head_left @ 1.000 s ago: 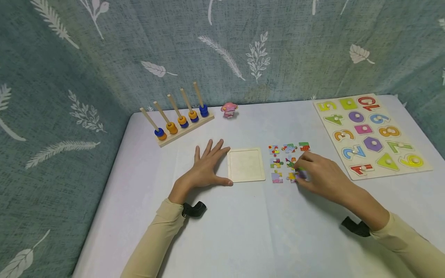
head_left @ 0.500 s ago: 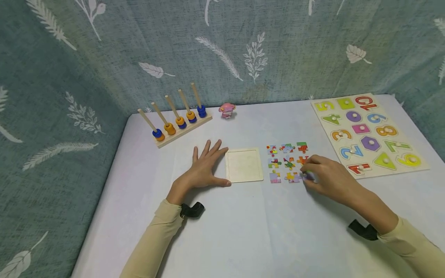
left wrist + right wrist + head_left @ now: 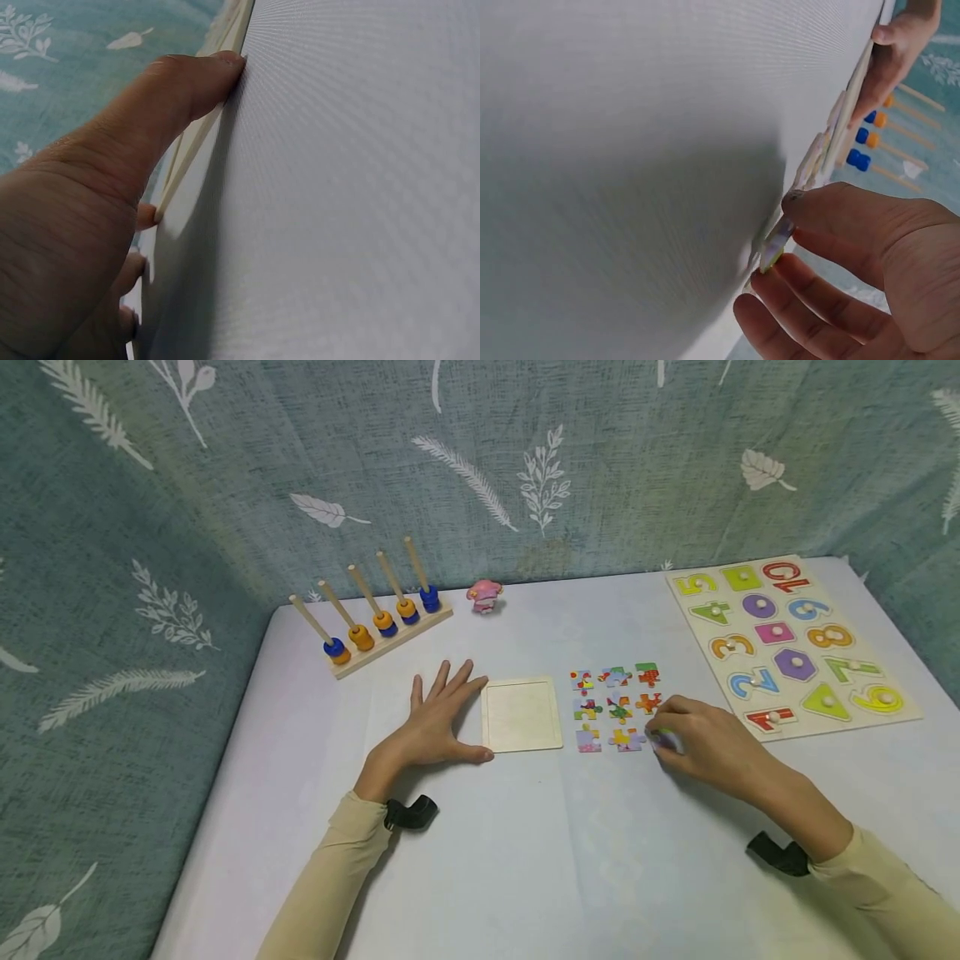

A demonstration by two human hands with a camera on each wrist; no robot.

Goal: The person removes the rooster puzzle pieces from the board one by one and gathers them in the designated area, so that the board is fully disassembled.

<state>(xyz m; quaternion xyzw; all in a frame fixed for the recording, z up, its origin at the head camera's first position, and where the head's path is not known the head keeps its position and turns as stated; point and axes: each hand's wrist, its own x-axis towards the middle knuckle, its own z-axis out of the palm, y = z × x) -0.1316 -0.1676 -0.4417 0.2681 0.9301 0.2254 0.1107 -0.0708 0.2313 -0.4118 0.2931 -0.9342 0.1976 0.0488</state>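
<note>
My left hand [image 3: 431, 727] lies with spread fingers at the left side of a square wooden puzzle tray [image 3: 559, 718]. Its thumb touches the tray's near left corner and its index finger the far left corner. The tray holds no pieces. Right of it, several colourful jigsaw pieces [image 3: 618, 708] lie apart in rows. At the near right end of these rows, my right hand [image 3: 708, 747] pinches a purple jigsaw piece [image 3: 778, 244] between thumb and fingers, close over the table. In the head view the hand partly hides that piece.
A bead abacus [image 3: 393, 643] with upright pegs stands at the back left. Beside it is a small pink figurine [image 3: 484, 596]. A wooden number puzzle board [image 3: 795, 647] lies at the back right, close to my right hand. A patterned curtain [image 3: 480, 468] hangs behind the table.
My right hand has shifted to the right with the purple jigsaw piece, uncovering the pieces in the middle and near rows. My left hand stays at the tray.
</note>
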